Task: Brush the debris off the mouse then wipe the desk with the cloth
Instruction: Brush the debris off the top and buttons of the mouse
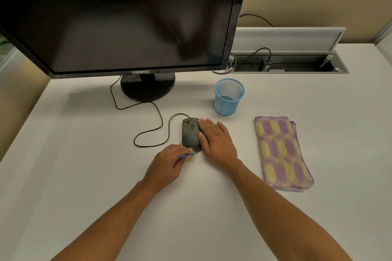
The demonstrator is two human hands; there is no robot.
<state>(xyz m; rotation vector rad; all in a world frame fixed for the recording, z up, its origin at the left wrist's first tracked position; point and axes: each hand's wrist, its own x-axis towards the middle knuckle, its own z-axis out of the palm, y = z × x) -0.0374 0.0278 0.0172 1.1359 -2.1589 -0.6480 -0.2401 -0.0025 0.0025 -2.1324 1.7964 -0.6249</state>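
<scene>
A dark grey wired mouse (189,133) lies on the white desk (84,154), speckled with yellowish debris near its wheel. My right hand (216,141) rests on the mouse's right side, fingers straight and thumb against its flank. My left hand (167,164) grips a small blue brush (186,155) whose pale bristles touch the mouse's near end. A little debris lies on the desk beside that end. The folded purple-and-yellow cloth (282,152) lies flat to the right, apart from both hands.
A black monitor (118,17) on a round base (147,87) stands behind the mouse, its cable looping across the desk. A blue mesh cup (229,96) stands behind and right of the mouse. An open cable tray (288,62) runs along the back right.
</scene>
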